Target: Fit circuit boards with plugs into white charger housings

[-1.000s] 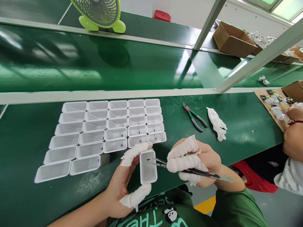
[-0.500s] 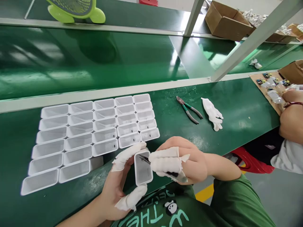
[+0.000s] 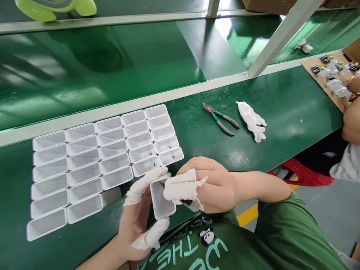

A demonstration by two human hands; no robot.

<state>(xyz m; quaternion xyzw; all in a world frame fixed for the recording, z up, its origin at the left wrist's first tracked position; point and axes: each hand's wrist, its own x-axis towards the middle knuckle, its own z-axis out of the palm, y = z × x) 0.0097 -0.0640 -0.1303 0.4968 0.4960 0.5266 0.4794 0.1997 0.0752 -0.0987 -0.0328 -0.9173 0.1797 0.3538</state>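
My left hand (image 3: 134,222), its fingertips wrapped in white cloth covers, grips a small white rectangular plastic box (image 3: 163,204) between thumb and fingers. The box's open side faces up toward me. My right hand (image 3: 209,183), with covered fingertips too, is closed around dark tweezers (image 3: 162,184). Their tip reaches inside the box near its upper end, and the fingers hide most of the tool. Just left of my hands, several similar white boxes (image 3: 84,161) stand in close rows on the green bench, openings up. Small dark marks show inside some of them.
Green-handled pliers (image 3: 221,119) and a white glove (image 3: 251,122) lie on the bench (image 3: 292,123) to the right. Farther right, a co-worker's arm (image 3: 353,122) is beside a board (image 3: 315,71) with small parts. A sloping metal post (image 3: 284,39) rises behind the bench.
The camera view has shifted a little. The tweezers' tip now shows less, and my right hand sits closer over the box, its fingers covering part of the opening.
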